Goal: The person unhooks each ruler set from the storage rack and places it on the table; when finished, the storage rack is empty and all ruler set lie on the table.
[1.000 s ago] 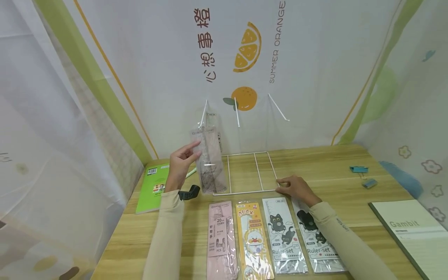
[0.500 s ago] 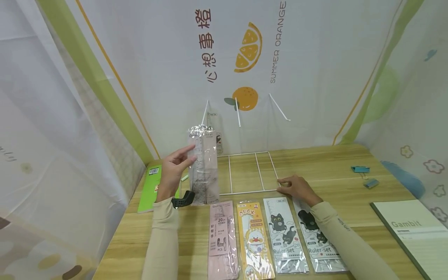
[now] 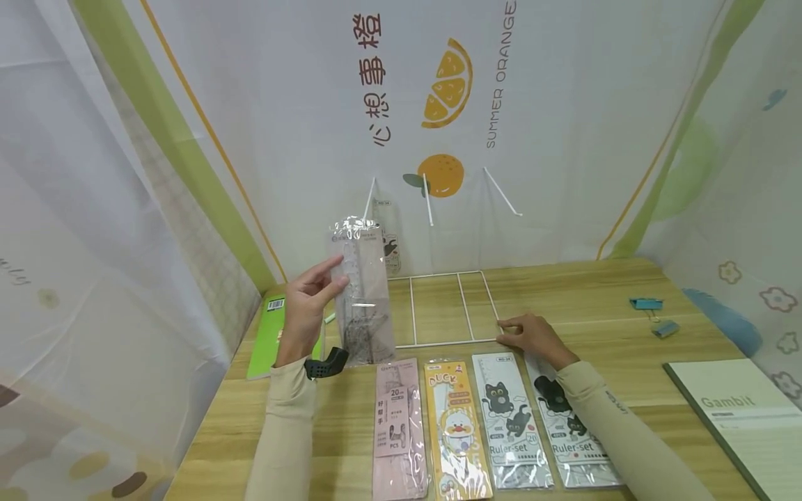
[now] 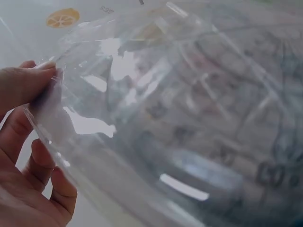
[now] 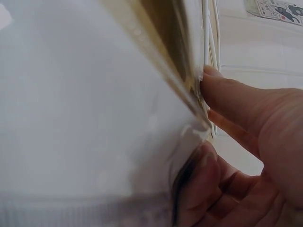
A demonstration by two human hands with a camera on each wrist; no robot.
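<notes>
The left hand (image 3: pixel 305 312) holds a clear ruler pack (image 3: pixel 362 292) upright above the table (image 3: pixel 589 292), thumb and fingers pinching its left edge. In the left wrist view the thumb tip presses the crinkled plastic (image 4: pixel 180 123) while the other fingers curl behind it. The pack hangs just left of the white wire rack (image 3: pixel 447 306), in front of another pack (image 3: pixel 390 250) hanging on the rack's left hook.

The right hand (image 3: pixel 531 335) rests on the table at the rack's front right corner, fingers loosely bent and touching the wire; the right wrist view shows fingertips (image 5: pixel 222 87) against the thin white rods and the edge of a pack, though whether it grips either I cannot tell.

Four packs lie side by side near the person: a pink one (image 3: pixel 398 428), a yellow duck one (image 3: pixel 456 428), and two cat ones (image 3: pixel 510 417) (image 3: pixel 567 431). A green notebook (image 3: pixel 269 334) lies at left, a pale notebook (image 3: pixel 745 417) at right, with blue clips (image 3: pixel 651 314) beyond.
</notes>
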